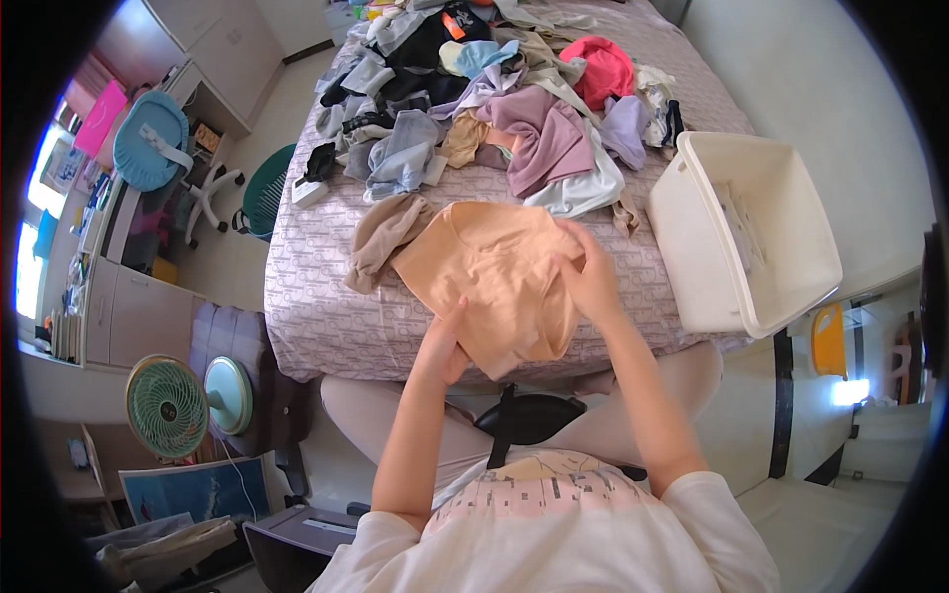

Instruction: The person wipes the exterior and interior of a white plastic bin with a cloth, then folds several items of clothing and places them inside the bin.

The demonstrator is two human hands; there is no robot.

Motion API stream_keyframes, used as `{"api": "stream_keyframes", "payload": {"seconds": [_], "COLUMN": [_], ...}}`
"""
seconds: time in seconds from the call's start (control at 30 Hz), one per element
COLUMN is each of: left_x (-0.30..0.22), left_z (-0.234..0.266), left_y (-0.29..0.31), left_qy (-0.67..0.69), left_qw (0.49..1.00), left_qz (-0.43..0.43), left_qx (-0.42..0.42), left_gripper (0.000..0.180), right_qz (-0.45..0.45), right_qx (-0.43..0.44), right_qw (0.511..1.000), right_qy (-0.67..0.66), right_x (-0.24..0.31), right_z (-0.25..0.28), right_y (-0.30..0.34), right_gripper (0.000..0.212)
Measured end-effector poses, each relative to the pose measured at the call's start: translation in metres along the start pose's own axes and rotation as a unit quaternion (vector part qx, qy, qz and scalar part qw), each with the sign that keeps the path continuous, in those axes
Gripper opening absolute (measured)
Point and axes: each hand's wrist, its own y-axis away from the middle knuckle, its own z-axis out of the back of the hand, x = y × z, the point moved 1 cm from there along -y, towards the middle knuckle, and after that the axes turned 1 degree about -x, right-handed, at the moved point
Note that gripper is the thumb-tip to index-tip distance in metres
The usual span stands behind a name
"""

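Observation:
A pair of peach underpants is spread between my two hands, over the near edge of the bed. My left hand grips its lower left edge, thumb on top and the other fingers hidden beneath the cloth. At the right side, my right hand pinches the fabric, which hangs in loose folds below it. Just left of the underpants lies a crumpled taupe garment, partly tucked behind them.
A large heap of mixed clothes covers the far part of the bed. An open white plastic bin lies tipped on its side at the right. A green fan stands at the lower left, and a blue chair farther back.

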Motion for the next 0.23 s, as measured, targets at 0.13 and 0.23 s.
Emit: {"api": "stream_keyframes", "payload": {"seconds": [0.13, 0.23], "left_x": [0.009, 0.019], "left_z": [-0.014, -0.025], "left_y": [0.011, 0.014], "left_qy": [0.067, 0.056], "left_qw": [0.995, 0.994], "left_qz": [0.068, 0.028], "left_qx": [0.037, 0.089], "left_gripper": [0.058, 0.064], "right_qz": [0.280, 0.311], "right_qx": [-0.100, -0.173], "right_qw": [0.955, 0.908], "right_qy": [-0.011, 0.219], "right_x": [0.019, 0.024], "right_z": [0.016, 0.019], "right_y": [-0.038, -0.048], "right_gripper": [0.051, 0.057]}}
